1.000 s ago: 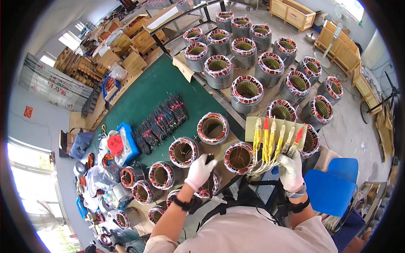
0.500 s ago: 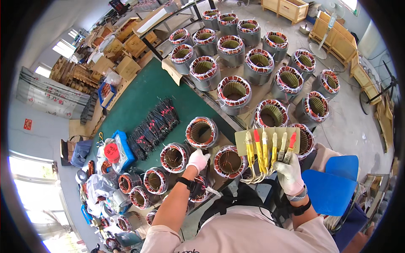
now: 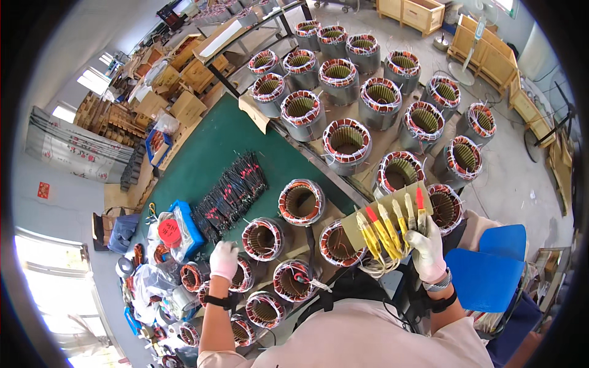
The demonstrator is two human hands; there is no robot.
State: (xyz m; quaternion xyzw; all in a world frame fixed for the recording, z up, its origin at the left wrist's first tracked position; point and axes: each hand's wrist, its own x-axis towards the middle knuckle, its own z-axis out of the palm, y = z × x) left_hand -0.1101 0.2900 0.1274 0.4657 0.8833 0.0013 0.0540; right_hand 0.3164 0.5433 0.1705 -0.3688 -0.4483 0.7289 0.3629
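My gloved right hand [image 3: 427, 253] is closed on the edge of a tan board [image 3: 351, 232] carrying a row of yellow-sleeved test clips [image 3: 386, 236], some with red tips. Pale leads [image 3: 378, 267] bunch below it. The board slants in front of a wound motor stator [image 3: 339, 244] and hides part of it. My gloved left hand [image 3: 224, 260] has its fingers curled together beside another stator [image 3: 262, 239]; whatever they hold, if anything, is hidden. Near it lies a pile of black leads with red bits [image 3: 230, 195]. A black cable [image 3: 310, 248] runs down to a stator [image 3: 294, 280] close to my body.
Several more stators [image 3: 346, 145] stand in rows at the far right. A green table top [image 3: 211, 132] spreads ahead. At left are a blue bin [image 3: 191, 222], a red round lid [image 3: 170, 233] and plastic bags. A blue chair [image 3: 485, 276] stands at my right.
My left hand has moved left, from beside the middle stators toward the black leads. The board in my right hand has tilted, its right end higher. The view has shifted slightly.
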